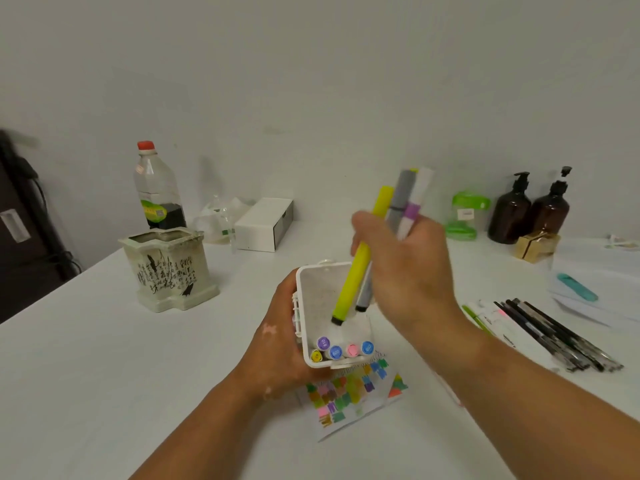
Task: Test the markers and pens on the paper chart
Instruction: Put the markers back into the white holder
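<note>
That plastic box (318,296) looked smooth and white, paper chart (349,407) matt, ceramic pot (169,271) glazed, amber bottles (509,216) glossy.

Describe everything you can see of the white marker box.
The white box looks like plastic, open-topped and tilted toward the camera. Five capped markers sit at its near end: purple, yellow, two blue, pink. The left hand grips its left side, over the paper chart. The right hand holds a yellow marker and a grey marker tip-down in it.

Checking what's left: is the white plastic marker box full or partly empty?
Partly empty: the box shows five coloured marker caps at one end, much inside bare.
</note>
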Motion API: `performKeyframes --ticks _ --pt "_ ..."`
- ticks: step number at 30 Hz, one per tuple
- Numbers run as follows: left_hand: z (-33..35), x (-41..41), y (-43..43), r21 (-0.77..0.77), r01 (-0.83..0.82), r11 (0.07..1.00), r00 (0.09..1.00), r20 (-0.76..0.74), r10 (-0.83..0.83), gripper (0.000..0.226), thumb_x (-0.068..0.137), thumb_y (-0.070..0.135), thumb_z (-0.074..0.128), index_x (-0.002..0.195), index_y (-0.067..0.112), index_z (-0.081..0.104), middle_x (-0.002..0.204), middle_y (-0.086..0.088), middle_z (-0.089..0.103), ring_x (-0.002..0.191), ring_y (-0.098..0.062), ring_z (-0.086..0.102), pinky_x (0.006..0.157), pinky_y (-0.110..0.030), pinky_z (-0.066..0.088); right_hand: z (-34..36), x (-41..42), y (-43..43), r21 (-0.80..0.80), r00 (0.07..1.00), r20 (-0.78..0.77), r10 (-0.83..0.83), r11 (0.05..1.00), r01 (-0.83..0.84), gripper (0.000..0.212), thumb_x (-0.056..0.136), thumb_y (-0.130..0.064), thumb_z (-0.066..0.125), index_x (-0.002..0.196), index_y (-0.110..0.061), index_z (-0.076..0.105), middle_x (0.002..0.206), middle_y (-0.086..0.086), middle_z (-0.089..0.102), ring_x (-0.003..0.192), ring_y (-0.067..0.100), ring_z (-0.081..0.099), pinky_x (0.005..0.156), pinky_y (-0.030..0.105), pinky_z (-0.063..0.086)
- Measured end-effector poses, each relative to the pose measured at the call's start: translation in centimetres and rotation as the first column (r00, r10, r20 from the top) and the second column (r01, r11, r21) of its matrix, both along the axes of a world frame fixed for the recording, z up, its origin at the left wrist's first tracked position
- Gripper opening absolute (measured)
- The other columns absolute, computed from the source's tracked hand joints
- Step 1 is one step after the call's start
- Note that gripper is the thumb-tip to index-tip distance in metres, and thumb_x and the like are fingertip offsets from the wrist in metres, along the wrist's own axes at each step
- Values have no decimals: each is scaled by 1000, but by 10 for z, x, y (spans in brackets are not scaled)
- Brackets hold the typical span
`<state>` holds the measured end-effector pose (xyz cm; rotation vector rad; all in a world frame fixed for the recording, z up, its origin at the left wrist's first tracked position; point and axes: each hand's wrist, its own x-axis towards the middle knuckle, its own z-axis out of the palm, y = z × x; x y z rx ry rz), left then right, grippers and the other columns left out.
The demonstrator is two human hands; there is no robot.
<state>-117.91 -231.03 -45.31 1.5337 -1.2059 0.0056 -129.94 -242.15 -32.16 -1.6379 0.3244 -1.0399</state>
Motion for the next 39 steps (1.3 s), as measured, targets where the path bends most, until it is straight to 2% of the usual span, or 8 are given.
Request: performKeyframes --ticks 5,12,19,23,26,31,36,39 --pt "2 0 1 27 -57 998 998 25 56 115 57 50 94 145 54 19 141 34 41 132 5 44 94 -2 40 -28 2 3 -411 981 -182 -67 912 -14 42 80 -62 61 57 -28 50 63 -14 61 60 7 63 51 13 47" --pt "-2 3 -1 12 -36 999 999 12 36 113 61 39 95 147 48 24 143 29 43 133 2 46 92 -3 42 -14 -1 -8 -348 994 24 -102 932 105 40 81 -50 75 63 -17 63 59 -2 64 54 13 64 53 18 50" --pt "-10 6 -6 62 -73 995 997 6 73 105 57 61 89 142 25 39 130 12 58 119 2 57 99 -21 49 -43 -3 2 -661 951 -301 -66 734 -158 25 80 -47 79 77 -34 59 78 -12 63 73 10 63 64 15 51" --pt "-13 4 -1 116 -158 981 987 47 153 108 53 67 77 145 44 25 134 16 54 113 13 52 87 -5 43 -39 -2 0 -716 901 -430 -64 632 -296 31 79 -56 75 97 -34 64 90 -16 65 75 1 59 64 5 35" --pt "-3 1 -3 55 -112 992 993 40 110 103 59 62 88 143 30 38 134 16 55 126 2 52 91 -10 46 -31 -7 -6 -693 849 -528 -22 589 -416 46 73 -61 79 109 -41 57 93 -25 56 81 -5 57 65 4 34" --pt "-1 3 -2 27 -65 998 997 48 64 108 62 28 96 148 24 32 137 18 51 128 -7 52 90 -7 45 -21 -18 -16 -677 829 -559 -13 584 -448 49 66 -58 86 101 -44 55 90 -30 45 80 -9 53 58 5 39" --pt "2 3 -6 27 -68 997 998 8 68 108 59 30 97 141 52 30 132 31 50 124 1 53 85 -4 46 -10 -26 -27 -643 850 -527 7 650 -405 30 71 -49 87 75 -38 59 75 -18 56 73 -6 54 61 11 42" --pt "7 6 -12 73 -41 997 998 -50 44 108 55 42 96 138 57 30 130 29 54 121 0 57 85 -8 51 -5 -31 -62 -565 908 -414 -68 801 -198 22 83 -46 77 69 -33 68 66 -16 67 64 -2 61 59 12 45"
